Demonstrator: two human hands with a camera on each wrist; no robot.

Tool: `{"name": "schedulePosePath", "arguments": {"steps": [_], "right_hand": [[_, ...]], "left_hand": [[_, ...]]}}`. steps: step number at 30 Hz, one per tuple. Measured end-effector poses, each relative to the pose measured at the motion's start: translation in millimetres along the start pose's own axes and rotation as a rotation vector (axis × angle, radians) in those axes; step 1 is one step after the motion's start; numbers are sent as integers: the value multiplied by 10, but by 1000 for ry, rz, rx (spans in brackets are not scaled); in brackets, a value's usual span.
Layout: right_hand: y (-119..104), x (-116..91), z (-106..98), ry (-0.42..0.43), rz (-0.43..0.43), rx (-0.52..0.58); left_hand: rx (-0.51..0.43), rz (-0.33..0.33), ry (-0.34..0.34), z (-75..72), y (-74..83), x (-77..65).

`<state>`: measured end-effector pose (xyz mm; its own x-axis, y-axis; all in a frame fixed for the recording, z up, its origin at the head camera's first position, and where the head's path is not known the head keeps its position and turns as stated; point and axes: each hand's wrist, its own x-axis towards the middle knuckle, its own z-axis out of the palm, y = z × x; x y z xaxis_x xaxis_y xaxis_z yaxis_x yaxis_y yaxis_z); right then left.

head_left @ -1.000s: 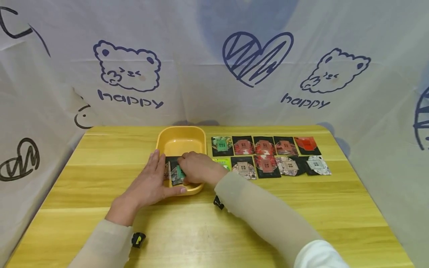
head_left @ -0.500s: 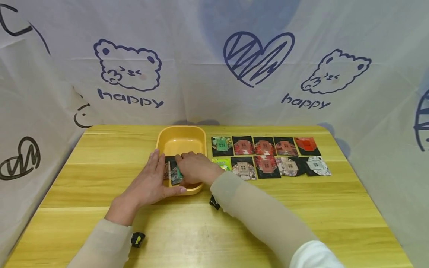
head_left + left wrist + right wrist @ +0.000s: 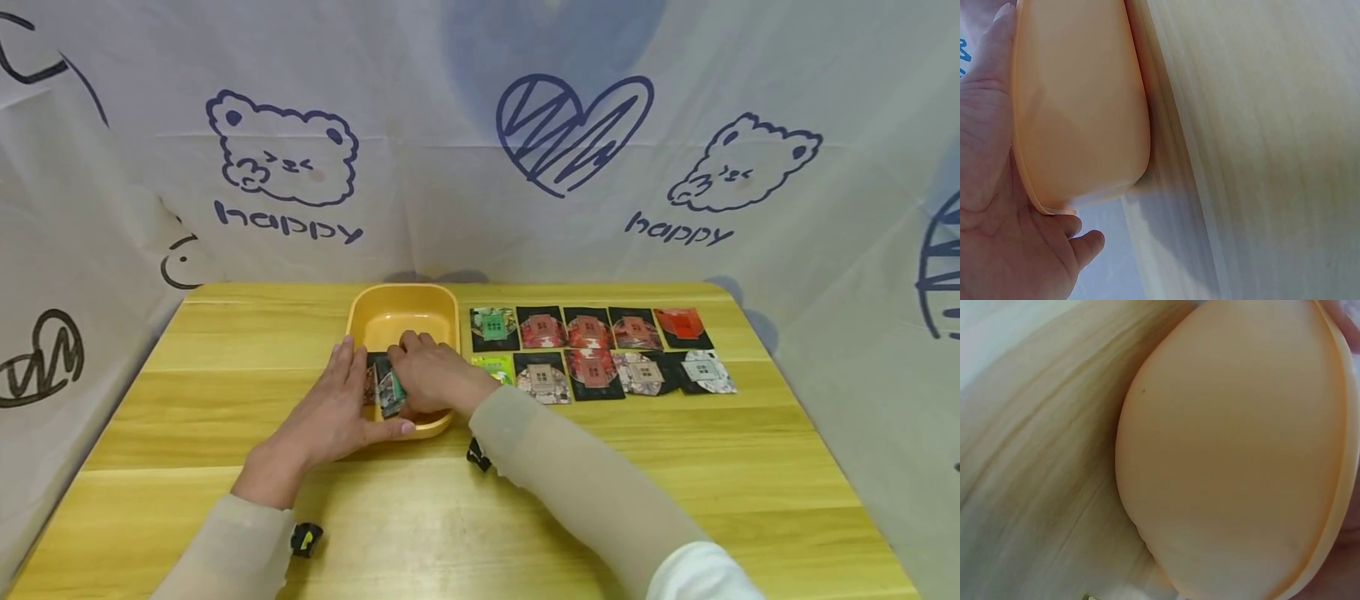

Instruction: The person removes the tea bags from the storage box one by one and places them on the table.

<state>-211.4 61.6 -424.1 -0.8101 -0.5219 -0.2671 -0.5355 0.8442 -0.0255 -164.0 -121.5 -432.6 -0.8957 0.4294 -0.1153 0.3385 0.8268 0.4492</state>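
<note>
A deep yellow plastic tray (image 3: 405,292) stands near the table's far side. My left hand (image 3: 318,417) rests along its left rim with fingers straight, the thumb over the front edge. Inside the tray my right hand (image 3: 435,375) has its fingers bent over a green-and-black sachet (image 3: 390,392), whose right part it hides. A dark sachet with a brownish print (image 3: 370,385) shows beside it, partly covered by the left fingers. Both the left wrist view and the right wrist view are mostly filled by the tray's outer wall (image 3: 1079,106).
Right of the tray, flat sachets lie in two rows on the wooden table (image 3: 465,517), among them a green one (image 3: 494,327), a red one (image 3: 682,325) and a bright lime one (image 3: 495,367). White cloth (image 3: 427,208) with drawings hangs behind the table.
My right hand has shifted slightly left inside the tray. The green-and-black sachet now leans a little more. My left hand stays on the rim.
</note>
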Motion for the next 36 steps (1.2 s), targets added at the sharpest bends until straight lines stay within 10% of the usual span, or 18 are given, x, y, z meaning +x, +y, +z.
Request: {"name": "schedulePosePath", "arguments": {"steps": [36], "right_hand": [[171,-211,-256,135,9,145]], "left_hand": [[-3,-12,9,-2,-9,12]]}}
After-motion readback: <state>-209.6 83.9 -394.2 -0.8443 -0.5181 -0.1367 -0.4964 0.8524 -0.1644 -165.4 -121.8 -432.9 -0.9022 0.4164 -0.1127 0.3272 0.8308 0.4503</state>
